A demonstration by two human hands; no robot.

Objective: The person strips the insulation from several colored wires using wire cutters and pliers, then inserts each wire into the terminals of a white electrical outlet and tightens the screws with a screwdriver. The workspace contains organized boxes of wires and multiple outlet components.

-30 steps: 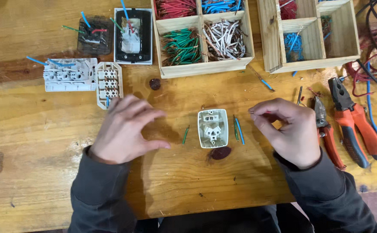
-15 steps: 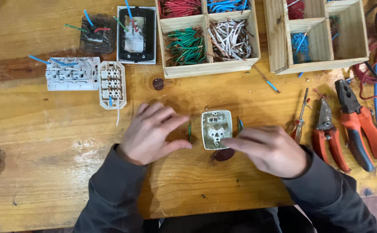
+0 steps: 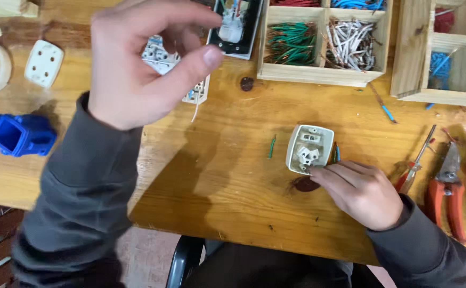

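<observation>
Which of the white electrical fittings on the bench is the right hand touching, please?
The small open socket base lying alone mid-bench, its inner terminals facing up; the right hand has fingertips on its near edge. The other fittings lie further back, under the raised left hand.

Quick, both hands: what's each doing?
Left hand: raised off the table, fingers loosely curled, holding nothing visible.
Right hand: fingertips on the white socket insert.

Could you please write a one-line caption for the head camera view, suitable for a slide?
Right hand touches a small white socket insert on a wooden workbench; left hand raised, empty.
</observation>
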